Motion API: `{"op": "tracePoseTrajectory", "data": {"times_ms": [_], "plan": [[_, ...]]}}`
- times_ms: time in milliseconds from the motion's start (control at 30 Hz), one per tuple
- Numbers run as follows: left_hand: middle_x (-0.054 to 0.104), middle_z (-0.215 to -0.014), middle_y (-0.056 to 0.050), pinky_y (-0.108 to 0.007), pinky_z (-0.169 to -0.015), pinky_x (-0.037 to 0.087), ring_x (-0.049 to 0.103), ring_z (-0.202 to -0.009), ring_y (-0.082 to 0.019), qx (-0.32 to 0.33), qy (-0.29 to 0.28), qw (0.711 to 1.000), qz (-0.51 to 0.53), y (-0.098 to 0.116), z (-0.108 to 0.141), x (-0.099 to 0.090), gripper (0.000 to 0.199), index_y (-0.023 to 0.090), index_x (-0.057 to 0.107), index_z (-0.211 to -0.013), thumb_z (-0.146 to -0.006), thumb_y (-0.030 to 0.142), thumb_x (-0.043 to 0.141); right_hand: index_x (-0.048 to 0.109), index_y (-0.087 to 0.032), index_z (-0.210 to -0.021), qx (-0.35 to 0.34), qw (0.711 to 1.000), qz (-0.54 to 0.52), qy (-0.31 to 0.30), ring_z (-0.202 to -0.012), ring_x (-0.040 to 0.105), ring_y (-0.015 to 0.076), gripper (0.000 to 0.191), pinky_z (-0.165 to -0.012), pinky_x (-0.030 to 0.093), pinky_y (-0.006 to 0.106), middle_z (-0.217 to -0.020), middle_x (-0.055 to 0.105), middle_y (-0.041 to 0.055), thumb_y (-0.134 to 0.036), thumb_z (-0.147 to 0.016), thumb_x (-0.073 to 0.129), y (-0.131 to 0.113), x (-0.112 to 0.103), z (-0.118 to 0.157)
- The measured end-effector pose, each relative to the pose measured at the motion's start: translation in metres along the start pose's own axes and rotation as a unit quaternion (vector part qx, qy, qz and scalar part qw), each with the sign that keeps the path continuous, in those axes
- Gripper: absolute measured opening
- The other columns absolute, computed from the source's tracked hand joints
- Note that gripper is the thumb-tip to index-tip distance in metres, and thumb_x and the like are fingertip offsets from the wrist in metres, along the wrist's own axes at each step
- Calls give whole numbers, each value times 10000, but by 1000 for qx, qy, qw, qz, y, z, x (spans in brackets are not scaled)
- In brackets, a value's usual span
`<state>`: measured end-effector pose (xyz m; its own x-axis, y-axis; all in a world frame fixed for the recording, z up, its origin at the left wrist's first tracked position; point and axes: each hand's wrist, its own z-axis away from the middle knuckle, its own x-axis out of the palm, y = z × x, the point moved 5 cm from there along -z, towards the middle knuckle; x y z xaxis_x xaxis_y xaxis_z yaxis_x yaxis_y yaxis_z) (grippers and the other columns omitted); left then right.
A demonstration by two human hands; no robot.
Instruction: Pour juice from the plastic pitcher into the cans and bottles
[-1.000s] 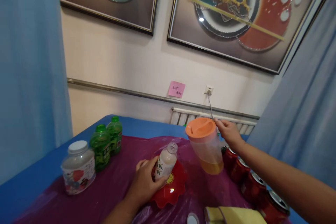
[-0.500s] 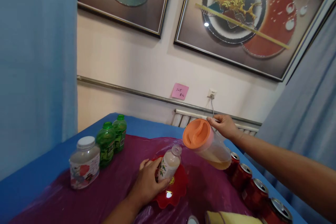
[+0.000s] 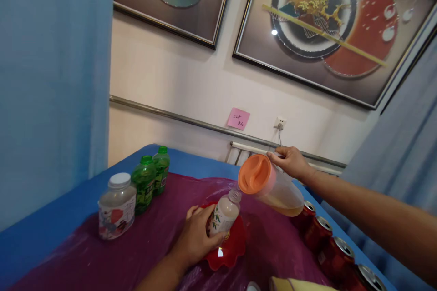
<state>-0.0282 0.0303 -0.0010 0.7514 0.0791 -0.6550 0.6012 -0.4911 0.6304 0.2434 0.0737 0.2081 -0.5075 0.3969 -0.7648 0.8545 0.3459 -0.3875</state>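
Observation:
My left hand (image 3: 198, 236) is wrapped round a small clear bottle (image 3: 224, 214) with a leaf-patterned label, tilted to the right with its mouth uncapped. Below it lies a red scalloped plate (image 3: 235, 248). In my right hand (image 3: 290, 162) is the handle of a translucent pitcher (image 3: 280, 193) with an orange lid (image 3: 256, 173). The pitcher is tipped so that its lid end sits close by the bottle's mouth, and some yellowish liquid lies low in its body. Whether liquid is flowing between the two I cannot tell.
To the left stand a white-capped jar (image 3: 117, 207) and two green bottles (image 3: 144, 184). Several red cans (image 3: 336, 259) line the right edge. A yellow cloth (image 3: 297, 284) and a white cap (image 3: 253, 286) are at the near edge, on purple plastic sheeting (image 3: 150, 250).
The pitcher's body is tipped a little further and its lid is nearer the bottle's mouth. The whole view has shifted slightly, moving most things rightward in the picture.

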Motion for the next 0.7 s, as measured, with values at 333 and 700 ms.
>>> {"op": "tracePoseTrajectory", "data": {"times_ms": [333, 700], "plan": [[736, -1082, -55, -501, -1103, 279, 640, -1007, -285, -7, -8, 1000, 6, 0, 1, 0, 566, 251, 628, -1207, -681, 396, 778, 342, -232, -519, -2, 1000, 4, -22, -478, 273, 92, 520, -443, 186, 251, -498, 278, -56, -640, -776, 536, -5, 1, -4], [745, -1048, -26, -472, -1090, 286, 651, -986, -271, -7, -17, 1000, 9, 7, 1, -4, 440, 267, 656, -1108, -695, 377, 762, 329, -231, -529, -16, 999, 21, -19, -490, 267, 91, 513, -448, 187, 247, -506, 281, -56, -626, -778, 542, -10, -3, -2]]}}
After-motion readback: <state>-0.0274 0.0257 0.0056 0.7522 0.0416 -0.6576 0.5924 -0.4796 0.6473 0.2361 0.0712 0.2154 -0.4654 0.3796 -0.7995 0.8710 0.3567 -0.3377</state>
